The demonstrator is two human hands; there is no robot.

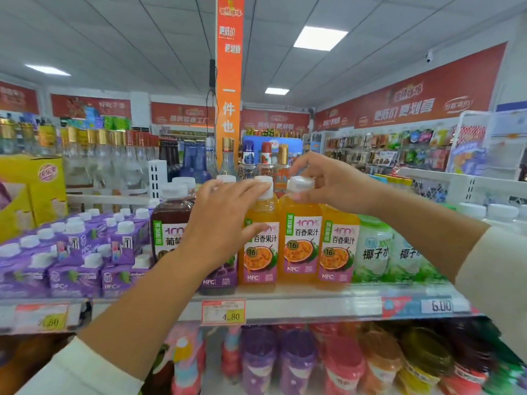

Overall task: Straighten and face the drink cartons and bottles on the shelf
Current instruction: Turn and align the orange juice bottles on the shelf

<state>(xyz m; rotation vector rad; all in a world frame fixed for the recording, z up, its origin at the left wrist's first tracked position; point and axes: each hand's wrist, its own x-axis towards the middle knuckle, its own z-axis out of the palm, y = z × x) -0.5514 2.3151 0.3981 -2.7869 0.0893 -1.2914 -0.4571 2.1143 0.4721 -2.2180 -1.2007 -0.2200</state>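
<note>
Three orange passion-fruit juice bottles stand in a row on the top shelf, labels facing out. My right hand pinches the white cap of the middle orange bottle. My left hand is spread, fingertips on the cap and thumb on the label of the left orange bottle; it covers much of a dark grape juice bottle. The third orange bottle stands untouched at the right. Purple cartons fill the shelf's left part.
Pale green coconut water bottles stand right of the orange ones. Tall glass bottles rise behind the row. A yellow box sits at far left. Price tags line the shelf edge; colourful bottles fill the shelf below.
</note>
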